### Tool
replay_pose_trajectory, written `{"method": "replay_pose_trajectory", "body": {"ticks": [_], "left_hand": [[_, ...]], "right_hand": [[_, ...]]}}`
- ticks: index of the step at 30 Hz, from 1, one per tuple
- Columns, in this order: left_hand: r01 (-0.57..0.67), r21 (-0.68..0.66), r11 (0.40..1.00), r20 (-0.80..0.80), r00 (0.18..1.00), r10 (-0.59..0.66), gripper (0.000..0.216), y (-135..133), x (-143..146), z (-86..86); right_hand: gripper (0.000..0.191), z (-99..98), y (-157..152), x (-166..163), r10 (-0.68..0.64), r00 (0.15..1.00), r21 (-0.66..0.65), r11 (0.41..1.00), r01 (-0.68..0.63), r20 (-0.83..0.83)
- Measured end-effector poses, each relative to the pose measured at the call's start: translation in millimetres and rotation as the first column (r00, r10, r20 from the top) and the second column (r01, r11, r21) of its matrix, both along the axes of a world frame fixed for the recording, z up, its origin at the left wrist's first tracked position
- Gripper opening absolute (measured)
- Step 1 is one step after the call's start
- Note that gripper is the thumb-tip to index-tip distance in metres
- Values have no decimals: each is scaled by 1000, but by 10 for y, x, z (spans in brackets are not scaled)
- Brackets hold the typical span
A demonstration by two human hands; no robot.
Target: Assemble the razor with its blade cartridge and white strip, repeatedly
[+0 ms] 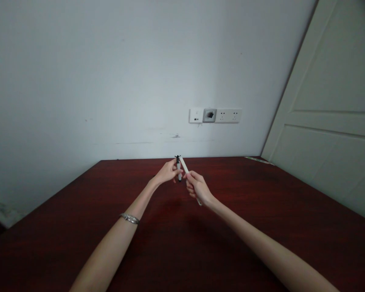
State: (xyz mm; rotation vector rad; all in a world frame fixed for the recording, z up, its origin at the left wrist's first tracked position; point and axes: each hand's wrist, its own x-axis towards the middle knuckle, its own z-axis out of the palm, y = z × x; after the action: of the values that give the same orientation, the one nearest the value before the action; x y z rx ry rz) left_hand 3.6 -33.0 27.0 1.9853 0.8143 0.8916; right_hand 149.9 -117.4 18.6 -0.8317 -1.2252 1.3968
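Note:
My left hand (168, 172) is closed around a slim grey-and-black tool (179, 166), held roughly upright above the table. Its short head is wider than its handle, like a razor's, but too small to make out surely. My right hand (198, 188) grips a long white handle (184, 165) that leans up and to the left. The white handle's upper end is right beside the head of the grey-and-black tool; whether they touch, I cannot tell. Its lower end sticks out below my right fist. A silver bracelet (129, 218) circles my left wrist.
Beneath both hands spreads a dark red wooden table (176, 251), its back edge against a pale wall (109, 81). Wall sockets (228, 116) sit above that edge. On the right stands a white panelled door (331, 97), near a thin flat strip (258, 160) at the table's far corner.

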Motion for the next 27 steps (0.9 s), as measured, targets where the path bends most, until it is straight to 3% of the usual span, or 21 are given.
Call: {"method": "replay_pose_trajectory", "body": {"ticks": [5,11,16,22,27], "left_hand": [[22,38,999,-34,999,-21,30,-7,2,-1],[2,27,1000,-42,999,-1,28,12,-10,-19],[1,26,1000,-38,999,0,24,-10,2,-20],[-19,40,999,-40,999,20,27,11,-10,-16],[-10,24,1000,-43,999,11,23,-3,4,-37]], "right_hand": [[32,61,107,-10,-31,999,51,998,32,-14],[31,24,53,4,-9,1000,-2,1000,9,18],[31,106,89,18,-38,999,64,997,37,7],[31,-48,43,1,-40,999,29,999,39,28],[31,69,83,20,-65,998,101,993,65,-8]]}}
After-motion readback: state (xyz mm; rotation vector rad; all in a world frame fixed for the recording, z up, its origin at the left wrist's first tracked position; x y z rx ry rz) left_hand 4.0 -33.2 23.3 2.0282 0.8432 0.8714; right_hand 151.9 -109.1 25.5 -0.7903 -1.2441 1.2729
